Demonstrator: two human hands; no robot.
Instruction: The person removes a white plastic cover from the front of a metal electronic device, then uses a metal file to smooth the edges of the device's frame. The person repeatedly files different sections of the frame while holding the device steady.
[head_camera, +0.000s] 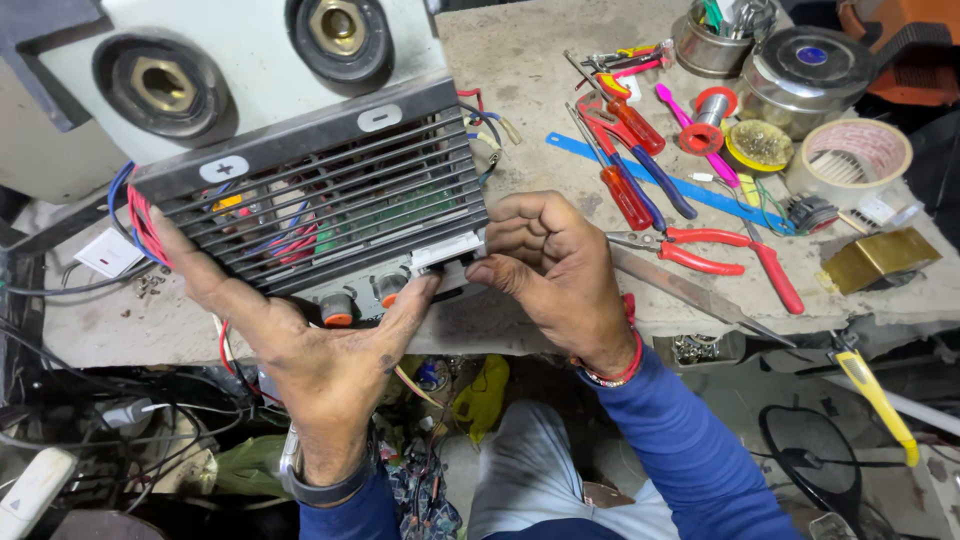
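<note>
A grey machine front panel (300, 190) with a black slatted grille, two brass sockets and orange knobs is tilted toward me over the bench edge. My left hand (300, 350) spreads under it, thumb at the left edge near red and blue wires (140, 225), fingertips at the lower right. My right hand (555, 270) is curled at the panel's lower right corner, fingertips pinching a small white piece (447, 250) there. Coloured wires and a green board show behind the slats.
Right of the panel on the concrete bench (520, 60) lie red-handled pliers (715, 255), screwdrivers (625, 190), a blue blade (680, 185), a solder spool (705, 120), a tape roll (850, 160) and metal tins (800, 70). A yellow-handled tool (875, 390) hangs off the edge. Cables clutter the lower left.
</note>
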